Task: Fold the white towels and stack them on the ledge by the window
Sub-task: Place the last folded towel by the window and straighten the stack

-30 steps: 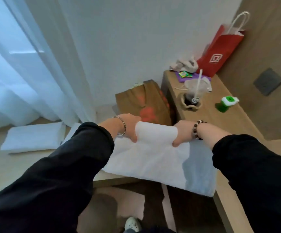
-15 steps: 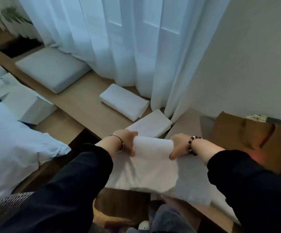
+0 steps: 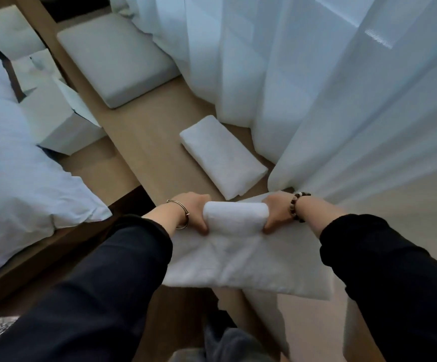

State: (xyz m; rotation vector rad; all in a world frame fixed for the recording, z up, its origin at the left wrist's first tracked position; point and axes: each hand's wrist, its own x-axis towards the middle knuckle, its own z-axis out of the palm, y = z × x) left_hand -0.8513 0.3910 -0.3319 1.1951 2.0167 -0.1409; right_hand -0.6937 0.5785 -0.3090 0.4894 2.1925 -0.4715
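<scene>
The sheer curtain (image 3: pixel 290 87) and the wooden ledge (image 3: pixel 144 131) have been swung into full view since 1 s ago, so the carry to the window is judged nearly done. A grey cushion (image 3: pixel 115 58) lies on the ledge. The held towel (image 3: pixel 238 257) is kept in the air near 1 folded towel (image 3: pixel 222 158) already laid there. Its rolled edge is gripped at each end by the left hand (image 3: pixel 193 212) and the right hand (image 3: pixel 277 211).

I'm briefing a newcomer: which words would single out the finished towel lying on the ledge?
Find the sheer white curtain; the wooden ledge runs below it. The folded towel lies at the curtain's hem, a neat white oblong, smaller than the grey cushion beyond it, lying untouched.
</scene>
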